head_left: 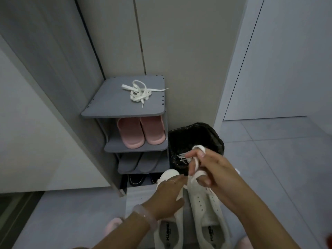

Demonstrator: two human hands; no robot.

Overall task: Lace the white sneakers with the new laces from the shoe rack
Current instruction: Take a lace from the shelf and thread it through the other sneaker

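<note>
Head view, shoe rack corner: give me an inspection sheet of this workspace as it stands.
Surface: grey tiled floor.
Job's things: two white sneakers side by side on the floor; new laces lie bundled on top of the shoe rack.
Clutter: pink slippers on the rack; black-lined bin beside it.
Hands: right hand holds a white lace; left hand rests on the left sneaker.
Cables: nothing seen.
Surroundings: grey cabinet panels.

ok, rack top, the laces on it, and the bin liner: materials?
Rack top: looks like matte grey plastic or laminate board, no gloss; can't tell which. Laces: flat white woven fabric, limp and tangled. Bin liner: thin glossy black plastic film, crinkled with highlights.
</note>
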